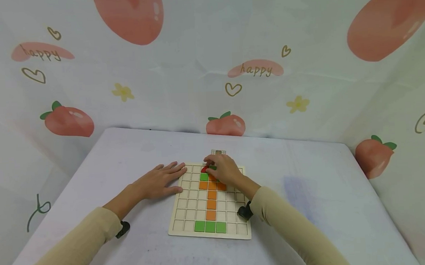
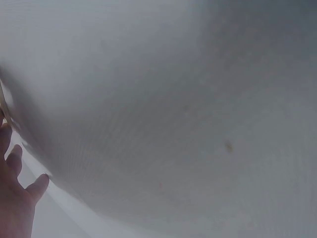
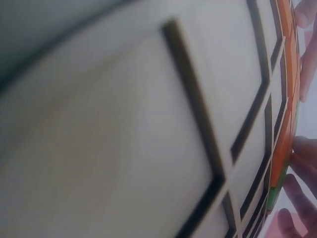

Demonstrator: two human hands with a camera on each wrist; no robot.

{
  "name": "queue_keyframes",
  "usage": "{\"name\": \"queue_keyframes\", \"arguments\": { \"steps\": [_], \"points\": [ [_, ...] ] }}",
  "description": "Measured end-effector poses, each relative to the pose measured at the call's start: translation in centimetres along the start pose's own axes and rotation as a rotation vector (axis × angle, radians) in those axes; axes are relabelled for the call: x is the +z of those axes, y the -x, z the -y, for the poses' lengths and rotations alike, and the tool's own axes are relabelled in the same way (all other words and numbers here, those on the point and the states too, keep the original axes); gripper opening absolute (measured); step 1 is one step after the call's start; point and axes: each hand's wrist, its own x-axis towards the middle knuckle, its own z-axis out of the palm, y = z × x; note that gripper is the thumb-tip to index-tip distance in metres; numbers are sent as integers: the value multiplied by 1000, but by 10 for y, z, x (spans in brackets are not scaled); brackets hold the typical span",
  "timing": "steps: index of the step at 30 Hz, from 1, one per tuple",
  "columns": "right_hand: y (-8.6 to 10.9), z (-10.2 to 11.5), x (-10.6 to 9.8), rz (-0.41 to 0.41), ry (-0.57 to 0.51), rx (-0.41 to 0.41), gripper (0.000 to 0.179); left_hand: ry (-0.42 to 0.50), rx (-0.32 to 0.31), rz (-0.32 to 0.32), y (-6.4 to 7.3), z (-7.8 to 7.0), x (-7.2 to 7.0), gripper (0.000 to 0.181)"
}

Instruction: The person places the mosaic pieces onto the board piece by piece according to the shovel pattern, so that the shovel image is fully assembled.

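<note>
A pale square grid board [image 1: 188,204] lies on the table. My left hand [image 1: 160,181] rests flat with spread fingers, its fingertips at the board's upper left edge. Over the top rows, my right hand [image 1: 225,169] bends its thumb and fingers about a small red tile [image 1: 204,169], seemingly pinching it; the fingers hide part of it. Orange tiles [image 1: 211,204] run down the middle of the grid, and a row of green tiles [image 1: 210,226] sits near the bottom. Another green tile [image 1: 204,176] lies just below the red one. The left wrist view shows mostly blurred white surface.
Behind the board lies a small card with a grid pattern [image 1: 218,152], partly hidden by the right hand. White cloth printed with peaches [image 1: 225,126] hangs at the table's back edge. Each wrist bears a black device, such as the right one [image 1: 245,211].
</note>
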Motion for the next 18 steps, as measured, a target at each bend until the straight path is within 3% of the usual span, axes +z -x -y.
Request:
{"name": "queue_keyframes", "arguments": {
  "steps": [18],
  "points": [
    [0, -1, 3, -35, 31, -38, 27, -5, 5, -9, -1, 2, 3, 76]
  ]
}}
